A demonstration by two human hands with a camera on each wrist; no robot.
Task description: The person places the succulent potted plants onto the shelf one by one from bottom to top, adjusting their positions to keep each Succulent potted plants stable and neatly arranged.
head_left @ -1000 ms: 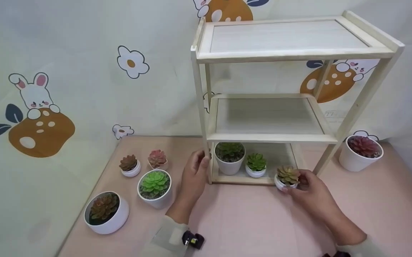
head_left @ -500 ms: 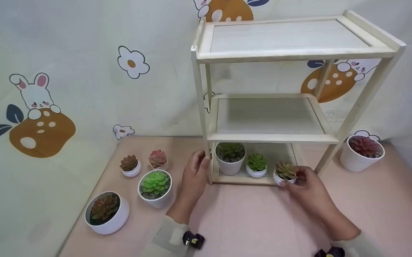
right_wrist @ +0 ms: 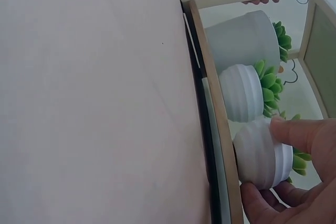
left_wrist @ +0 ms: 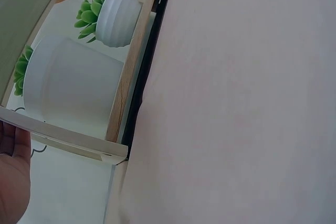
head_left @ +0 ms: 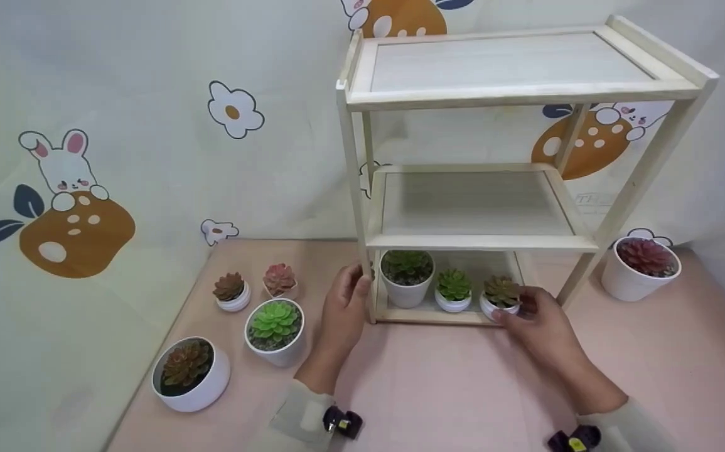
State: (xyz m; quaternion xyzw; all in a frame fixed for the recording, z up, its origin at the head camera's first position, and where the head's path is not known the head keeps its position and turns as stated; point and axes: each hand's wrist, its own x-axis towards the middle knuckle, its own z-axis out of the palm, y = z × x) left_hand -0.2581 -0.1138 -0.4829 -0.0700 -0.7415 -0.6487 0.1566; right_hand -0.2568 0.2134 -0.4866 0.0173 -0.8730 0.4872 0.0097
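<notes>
My right hand (head_left: 547, 326) pinches the white ribbed pot of a small olive-brown succulent (head_left: 501, 292) at the right end of the wooden rack's (head_left: 481, 242) bottom shelf. In the right wrist view, thumb and fingers lie on opposite sides of this ribbed pot (right_wrist: 263, 153). Beside it on the same shelf stand a small green succulent (head_left: 454, 285) and, at the left end, a larger potted green succulent (head_left: 406, 285). My left hand (head_left: 343, 317) grips the rack's left front post; some of its fingers are hidden behind the post.
On the pink tabletop (head_left: 425, 389) to the left stand a bright green succulent (head_left: 275, 329), a wide-potted brown one (head_left: 193, 376), a small brown one (head_left: 230, 292) and a pink one (head_left: 280, 280). A dark red succulent (head_left: 641, 270) stands right of the rack.
My right hand has moved the olive-brown succulent slightly left and back, from the shelf's front edge onto the bottom shelf. The left hand stays at the post.
</notes>
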